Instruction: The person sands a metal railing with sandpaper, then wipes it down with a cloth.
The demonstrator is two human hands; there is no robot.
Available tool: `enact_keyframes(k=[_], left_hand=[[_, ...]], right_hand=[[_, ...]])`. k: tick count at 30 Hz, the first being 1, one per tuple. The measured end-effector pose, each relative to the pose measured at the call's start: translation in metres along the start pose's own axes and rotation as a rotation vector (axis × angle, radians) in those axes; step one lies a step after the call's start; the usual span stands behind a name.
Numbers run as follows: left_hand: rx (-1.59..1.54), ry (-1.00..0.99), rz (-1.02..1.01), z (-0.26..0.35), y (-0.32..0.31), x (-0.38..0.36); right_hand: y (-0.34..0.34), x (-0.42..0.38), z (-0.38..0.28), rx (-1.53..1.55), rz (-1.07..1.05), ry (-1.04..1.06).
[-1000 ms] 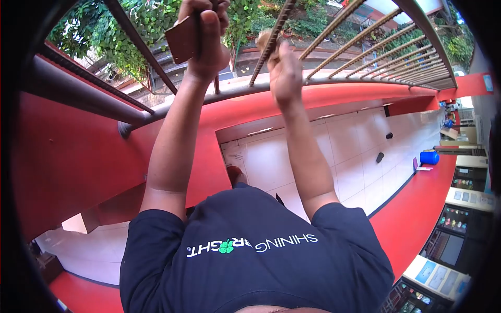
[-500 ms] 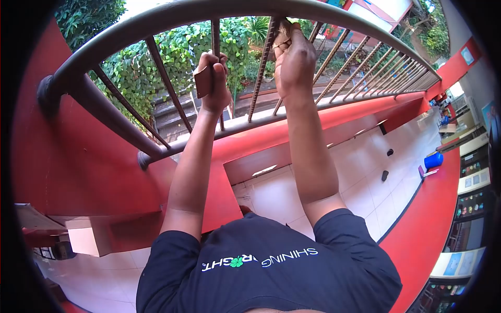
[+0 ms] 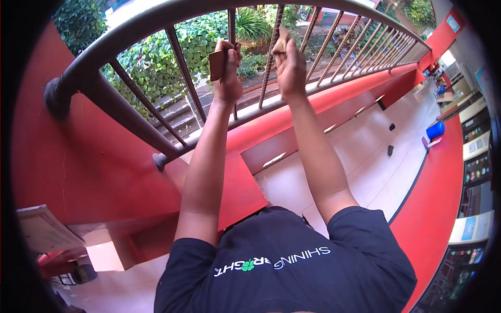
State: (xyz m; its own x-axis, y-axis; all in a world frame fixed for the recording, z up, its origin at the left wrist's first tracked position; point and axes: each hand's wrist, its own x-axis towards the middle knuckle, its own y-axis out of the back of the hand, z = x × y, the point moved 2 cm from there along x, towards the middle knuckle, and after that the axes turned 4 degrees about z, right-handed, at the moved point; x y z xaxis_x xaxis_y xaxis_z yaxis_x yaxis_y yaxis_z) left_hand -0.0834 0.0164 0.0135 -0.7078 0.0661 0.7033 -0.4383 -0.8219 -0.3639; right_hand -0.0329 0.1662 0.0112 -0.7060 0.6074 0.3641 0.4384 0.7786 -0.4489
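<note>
My left hand is closed around a dark upright bar of the railing. A flat brown piece of sandpaper sticks out from its fingers on the left side. Farther right, my right hand pinches a tan folded piece of sandpaper. This hand is beside a ribbed upright bar and slightly blurred; whether the sandpaper touches the bar cannot be made out. Both arms reach up and forward over the red ledge.
A thick curved handrail runs across the top, above a red wall. Leafy plants grow behind the bars. Below lie a pale tiled floor, a blue bucket and a cardboard box at lower left.
The view has shifted, so the railing sits a little farther right and higher. My right hand has come down from near the handrail along the ribbed bar. My left hand stays at its bar.
</note>
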Motion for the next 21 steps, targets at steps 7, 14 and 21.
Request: enact_keyframes(k=[7, 14, 21], left_hand=[[0.002, 0.052, -0.084, 0.003, 0.009, 0.002], [0.001, 0.074, -0.091, 0.002, 0.008, 0.001], [0.031, 0.027, -0.138, 0.000, 0.012, -0.003]], right_hand=[[0.067, -0.044, 0.137, -0.486, 0.136, -0.161], [0.033, -0.030, 0.071, -0.273, 0.155, 0.101], [0.067, 0.001, 0.139, -0.287, 0.061, 0.052]])
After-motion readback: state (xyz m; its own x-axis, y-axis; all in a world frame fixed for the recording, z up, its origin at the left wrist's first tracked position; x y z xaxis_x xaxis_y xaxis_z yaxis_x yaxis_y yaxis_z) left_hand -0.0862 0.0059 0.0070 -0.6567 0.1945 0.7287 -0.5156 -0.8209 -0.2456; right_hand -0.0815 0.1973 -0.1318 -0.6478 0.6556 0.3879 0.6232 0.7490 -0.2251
